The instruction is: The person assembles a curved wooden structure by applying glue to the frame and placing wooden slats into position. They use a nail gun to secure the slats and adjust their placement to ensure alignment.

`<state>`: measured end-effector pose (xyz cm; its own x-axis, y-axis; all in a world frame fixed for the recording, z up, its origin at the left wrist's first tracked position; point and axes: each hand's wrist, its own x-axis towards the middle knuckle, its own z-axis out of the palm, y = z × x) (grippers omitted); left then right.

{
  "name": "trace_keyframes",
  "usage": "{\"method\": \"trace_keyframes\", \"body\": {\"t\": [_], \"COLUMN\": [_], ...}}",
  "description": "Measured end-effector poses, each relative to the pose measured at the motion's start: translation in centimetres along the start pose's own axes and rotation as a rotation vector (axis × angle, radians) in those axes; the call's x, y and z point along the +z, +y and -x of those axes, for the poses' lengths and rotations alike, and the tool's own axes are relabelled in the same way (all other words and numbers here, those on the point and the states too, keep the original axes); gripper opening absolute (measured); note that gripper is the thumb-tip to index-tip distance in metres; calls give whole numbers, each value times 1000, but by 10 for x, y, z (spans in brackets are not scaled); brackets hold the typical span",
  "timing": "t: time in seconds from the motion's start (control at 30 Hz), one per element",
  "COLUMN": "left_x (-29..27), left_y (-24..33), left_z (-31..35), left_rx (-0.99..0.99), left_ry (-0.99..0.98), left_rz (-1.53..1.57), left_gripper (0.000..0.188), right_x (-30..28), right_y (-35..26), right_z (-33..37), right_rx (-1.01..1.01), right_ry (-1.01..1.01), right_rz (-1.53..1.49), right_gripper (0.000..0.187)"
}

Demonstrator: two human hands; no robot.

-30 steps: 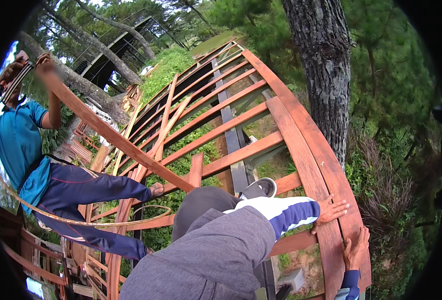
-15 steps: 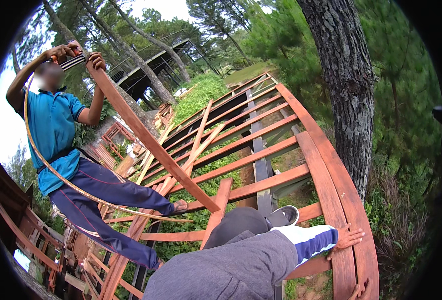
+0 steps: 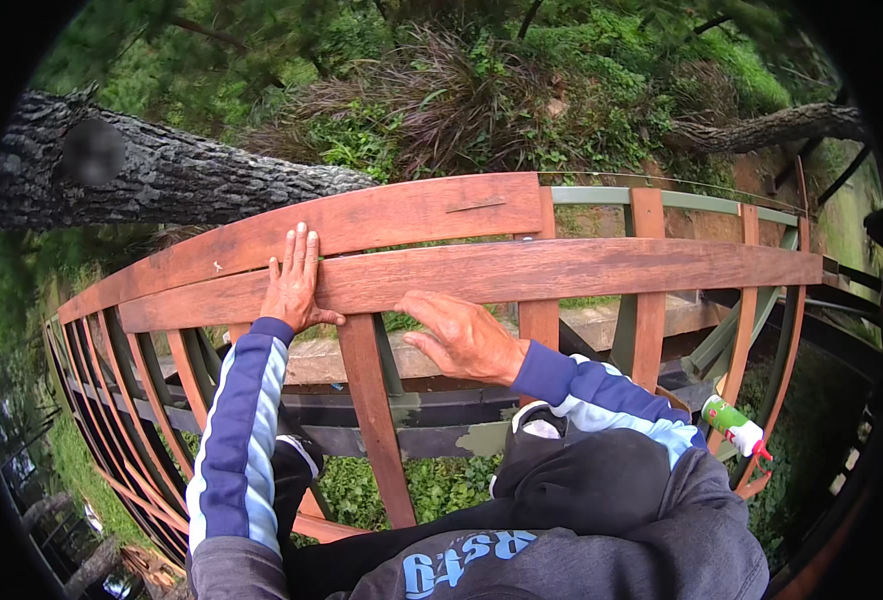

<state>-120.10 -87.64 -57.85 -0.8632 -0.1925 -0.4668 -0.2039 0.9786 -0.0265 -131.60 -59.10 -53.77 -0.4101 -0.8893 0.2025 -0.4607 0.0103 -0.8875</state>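
Observation:
My left hand (image 3: 293, 285) lies flat with its fingers stretched across the inner reddish-brown board (image 3: 602, 268), its fingertips reaching the seam with the curved outer board (image 3: 412, 212). To its right, my right hand (image 3: 472, 338) hovers at or touches the near edge of the inner board; contact is hard to tell. Its fingers are slightly bent and apart, with nothing held. The inner board overlaps the joists at the right, and a narrow gap runs between the two boards there.
Wooden joists (image 3: 374, 420) run beneath the boards, with open gaps and greenery below. A dark metal beam (image 3: 442, 440) crosses under them. A white-and-green bottle with a red cap (image 3: 732, 425) sits at the right. A thick tree trunk (image 3: 192, 172) stands beyond the outer board.
My view has turned from the co-worker holding a long board to the curved edge boards. Both my hands now show fully; earlier, one lay on the boards and the other was mostly cut off.

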Motion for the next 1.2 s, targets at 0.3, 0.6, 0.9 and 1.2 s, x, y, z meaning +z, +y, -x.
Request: {"method": "trace_keyframes", "body": {"t": [0.3, 0.6, 0.9, 1.2], "left_x": [0, 0, -3, -3], "left_y": [-1, -1, 1, 0], "left_z": [-2, 0, -1, 0], "left_rx": [-32, -8, -26, -24], "left_ry": [-62, -20, -44, -42], "left_rz": [46, 34, 22, 8], "left_gripper": [156, 155, 155, 155], "right_x": [3, -81, -86, -84], "right_y": [14, 116, 142, 113], "right_z": [41, -19, -32, -17], "right_rx": [133, 40, -54, 353], "right_ry": [4, 255, 104, 331], "right_rz": [-81, 594, 780, 97], "right_gripper": [34, 24, 16, 11]}}
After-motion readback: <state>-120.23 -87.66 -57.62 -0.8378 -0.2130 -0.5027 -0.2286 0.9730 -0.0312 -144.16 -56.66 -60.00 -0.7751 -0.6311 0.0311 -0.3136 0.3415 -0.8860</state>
